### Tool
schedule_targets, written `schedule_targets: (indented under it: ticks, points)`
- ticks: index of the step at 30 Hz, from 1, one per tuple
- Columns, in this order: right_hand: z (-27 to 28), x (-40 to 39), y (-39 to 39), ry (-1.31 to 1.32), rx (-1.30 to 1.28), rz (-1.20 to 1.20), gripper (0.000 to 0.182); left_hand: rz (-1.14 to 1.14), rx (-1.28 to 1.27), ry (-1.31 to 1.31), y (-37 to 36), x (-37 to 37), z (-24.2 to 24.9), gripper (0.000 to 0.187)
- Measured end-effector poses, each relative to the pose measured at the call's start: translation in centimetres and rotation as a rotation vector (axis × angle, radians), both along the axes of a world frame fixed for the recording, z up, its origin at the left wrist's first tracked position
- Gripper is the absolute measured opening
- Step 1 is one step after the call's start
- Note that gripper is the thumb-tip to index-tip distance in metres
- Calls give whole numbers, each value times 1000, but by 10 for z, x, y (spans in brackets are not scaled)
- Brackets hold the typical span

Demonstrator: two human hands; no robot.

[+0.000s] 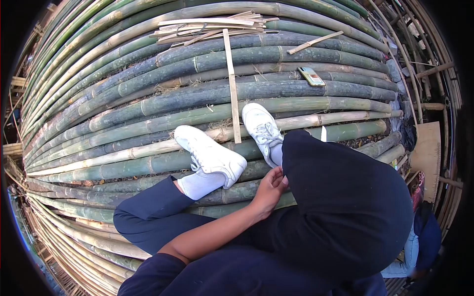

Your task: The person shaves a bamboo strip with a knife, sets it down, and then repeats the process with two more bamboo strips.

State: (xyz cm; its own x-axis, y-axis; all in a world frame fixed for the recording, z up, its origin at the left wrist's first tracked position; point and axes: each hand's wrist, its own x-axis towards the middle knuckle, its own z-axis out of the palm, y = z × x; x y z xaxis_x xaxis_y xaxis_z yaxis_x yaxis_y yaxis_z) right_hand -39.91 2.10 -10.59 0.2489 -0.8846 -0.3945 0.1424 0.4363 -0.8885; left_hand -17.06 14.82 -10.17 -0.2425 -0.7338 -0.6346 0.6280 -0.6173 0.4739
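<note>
My left hand (270,191) is beside my right shin, its fingers curled and pressed together at the edge of the dark trouser leg (340,202). What the fingers hold, if anything, is hidden by the leg. My right hand is out of sight behind my raised right knee. Past that knee a pale pointed tip (324,134) sticks up. Between my two white shoes (210,154) a long flat bamboo strip (233,93) lies across the poles.
Green and grey bamboo poles (168,123) form the floor. A pile of split bamboo strips (212,27) lies ahead, a short strip (315,42) to its right. A phone (311,76) rests on the poles. A flat tan board (425,155) stands at right.
</note>
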Motion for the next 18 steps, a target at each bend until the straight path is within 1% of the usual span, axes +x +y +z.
schedule_targets:
  ticks: [1, 5, 7, 8, 10, 11, 13, 14, 16, 18]
  points:
    - [0, 1, 0, -4, 3, 0, 21, -40, -19, -20, 4, -1, -6, 39]
    - [1, 6, 9, -21, 36, 5, 21, -10, -40, -14, 0, -5, -7, 35]
    - [7, 6, 7, -26, 24, 0, 21, -19, 58, 53, -4, -10, -18, 29]
    - [11, 4, 9, -27, 23, -3, 22, -22, 52, 58, -3, -14, -18, 29]
    - [16, 2, 13, -27, 24, -14, 22, 199, 90, 247, 0, -20, -15, 25]
    - [18, 2, 14, -29, 24, -16, 22, 197, 86, 252, 1, -21, -16, 25]
    - [21, 4, 16, -37, 30, -12, 22, 193, 55, 384, 1, -19, -14, 26]
    - [22, 6, 16, -42, 32, -9, 22, 196, 51, 387, 3, -17, -9, 26]
    - [25, 8, 14, -50, 29, -4, 23, 158, 84, 491, 3, -6, 13, 28]
    - [24, 12, 10, -66, 38, 3, 23, 148, 99, 511, 8, 8, 11, 31]
